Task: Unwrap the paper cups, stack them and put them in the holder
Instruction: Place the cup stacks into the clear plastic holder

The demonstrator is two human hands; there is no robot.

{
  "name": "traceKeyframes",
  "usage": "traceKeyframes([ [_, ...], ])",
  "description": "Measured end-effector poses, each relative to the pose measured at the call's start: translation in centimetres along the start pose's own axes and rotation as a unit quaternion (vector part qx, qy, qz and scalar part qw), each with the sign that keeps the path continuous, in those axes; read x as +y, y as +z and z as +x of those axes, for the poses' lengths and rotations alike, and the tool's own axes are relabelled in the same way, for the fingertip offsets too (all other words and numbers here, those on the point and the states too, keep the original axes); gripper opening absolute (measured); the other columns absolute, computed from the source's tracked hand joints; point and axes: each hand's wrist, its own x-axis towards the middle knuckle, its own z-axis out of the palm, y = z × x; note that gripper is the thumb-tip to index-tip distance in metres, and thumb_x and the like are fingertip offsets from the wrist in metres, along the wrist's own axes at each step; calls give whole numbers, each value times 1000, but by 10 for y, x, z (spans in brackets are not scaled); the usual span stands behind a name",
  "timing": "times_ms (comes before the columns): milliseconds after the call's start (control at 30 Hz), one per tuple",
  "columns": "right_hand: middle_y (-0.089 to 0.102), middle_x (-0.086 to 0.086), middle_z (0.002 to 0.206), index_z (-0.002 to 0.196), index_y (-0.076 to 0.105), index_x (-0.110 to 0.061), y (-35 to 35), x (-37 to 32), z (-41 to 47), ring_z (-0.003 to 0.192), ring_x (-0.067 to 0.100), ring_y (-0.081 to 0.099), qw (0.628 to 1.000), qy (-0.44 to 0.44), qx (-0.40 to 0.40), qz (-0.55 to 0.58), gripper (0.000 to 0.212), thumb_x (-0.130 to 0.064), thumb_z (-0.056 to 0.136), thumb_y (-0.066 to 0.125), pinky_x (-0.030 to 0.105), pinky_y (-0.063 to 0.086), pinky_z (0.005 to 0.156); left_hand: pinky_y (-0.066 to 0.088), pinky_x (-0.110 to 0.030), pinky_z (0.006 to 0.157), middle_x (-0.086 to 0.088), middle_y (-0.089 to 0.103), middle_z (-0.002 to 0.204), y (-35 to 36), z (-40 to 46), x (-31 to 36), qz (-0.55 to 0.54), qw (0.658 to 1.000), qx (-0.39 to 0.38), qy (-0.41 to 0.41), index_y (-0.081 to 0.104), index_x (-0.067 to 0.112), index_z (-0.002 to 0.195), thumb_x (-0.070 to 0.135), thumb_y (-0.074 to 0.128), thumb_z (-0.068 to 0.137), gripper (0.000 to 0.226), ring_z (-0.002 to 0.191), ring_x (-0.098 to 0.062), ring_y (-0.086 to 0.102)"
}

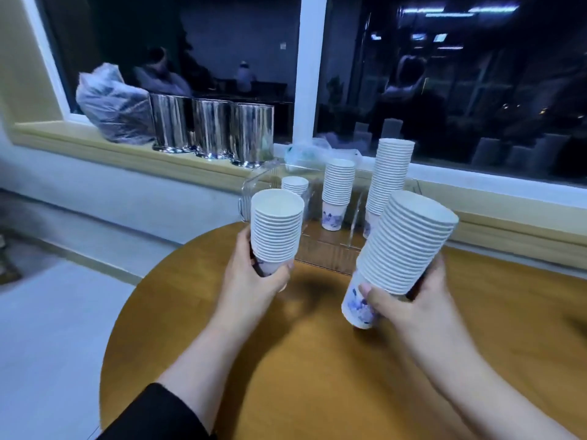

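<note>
My left hand (255, 274) grips the base of a short upright stack of white paper cups (276, 230) above the round wooden table (317, 360). My right hand (409, 300) grips a taller stack of cups (406, 242) that tilts to the right, its blue-patterned bottom cup just above the table. Behind both hands stands a clear acrylic cup holder (330, 249). In it stand three cup stacks: a low one (294, 185) on the left, a middle one (337, 192), and a tall one (391, 176) on the right.
Three shiny metal canisters (211, 128) and a filled plastic bag (112, 106) sit on the window sill at the left. Crumpled clear plastic wrap (314, 154) lies on the sill behind the holder. A dark window with a white frame (313, 68) rises behind.
</note>
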Motion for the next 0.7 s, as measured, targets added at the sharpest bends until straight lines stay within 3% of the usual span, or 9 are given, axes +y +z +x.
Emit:
traceKeyframes([
  [100, 65, -15, 113, 127, 38, -30, 38, -29, 57, 106, 7, 64, 999, -38, 0, 0, 78, -34, 65, 85, 48, 53, 95, 51, -20, 90, 16, 65, 120, -14, 27, -19, 14, 1000, 17, 6, 49, 28, 132, 21, 86, 73, 70, 107, 2, 62],
  [200, 63, -12, 114, 130, 34, -28, 69, -55, 119, 105, 11, 65, 998, -63, 6, -4, 83, -42, 64, 82, 47, 55, 93, 53, -36, 94, 15, 64, 122, -20, 49, -33, 20, 999, 34, 15, 47, 34, 132, 31, 84, 70, 73, 110, -6, 62],
  [433, 57, -4, 112, 129, 30, -18, 137, -59, 256, 101, 13, 61, 999, -38, 26, -13, 79, -30, 71, 82, 43, 53, 95, 51, -40, 99, 17, 61, 127, -16, 79, -49, 15, 999, 45, 18, 39, 45, 136, 35, 84, 71, 80, 116, -6, 58],
  [700, 52, 4, 123, 131, 26, -13, 191, -26, 316, 104, 23, 53, 994, -11, 29, -105, 73, -21, 81, 78, 41, 47, 96, 52, -36, 95, 22, 62, 123, -14, 91, -56, 3, 998, 61, 14, 38, 51, 135, 45, 80, 67, 80, 112, -2, 59],
])
